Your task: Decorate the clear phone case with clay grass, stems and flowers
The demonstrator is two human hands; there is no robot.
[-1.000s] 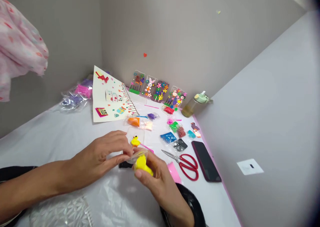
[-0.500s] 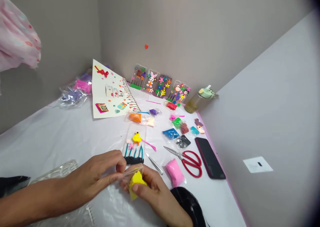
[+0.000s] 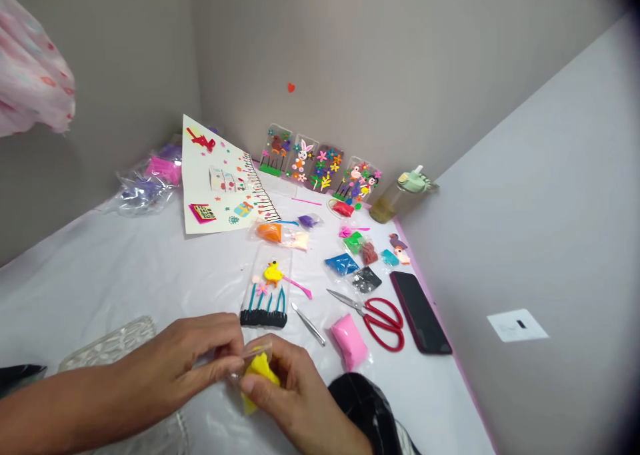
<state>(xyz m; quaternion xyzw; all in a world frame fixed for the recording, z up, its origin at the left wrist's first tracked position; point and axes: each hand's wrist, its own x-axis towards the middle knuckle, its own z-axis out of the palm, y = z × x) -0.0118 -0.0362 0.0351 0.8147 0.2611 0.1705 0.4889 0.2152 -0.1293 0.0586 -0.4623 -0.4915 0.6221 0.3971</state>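
Between my hands is a small clear plastic bag of yellow clay (image 3: pixel 262 369). My right hand (image 3: pixel 295 388) is closed around the bag, its thumb pressed on the yellow clay. With thumb and fingers, my left hand (image 3: pixel 213 348) pinches the clear edge of the same bag. Just beyond my hands lies a clear phone case (image 3: pixel 253 275) with a yellow clay duck (image 3: pixel 273 273), teal stems, a pink flower and a black strip along its near end. A pink stick tool (image 3: pixel 299 287) rests partly on the case.
Right of the case lie tweezers (image 3: pixel 309 324), red-handled scissors (image 3: pixel 383 323), a pink clay packet (image 3: pixel 350 341) and a phone (image 3: pixel 420 313). Several clay packets (image 3: pixel 343 264) are farther back. Decorated cases (image 3: pixel 326 168), a drawing (image 3: pixel 220 181) and a bottle (image 3: pixel 397 198) stand near the wall.
Both hands and the yellow clay bag have shifted slightly left and down, uncovering the black end of the phone case. The bag stays held by both hands.
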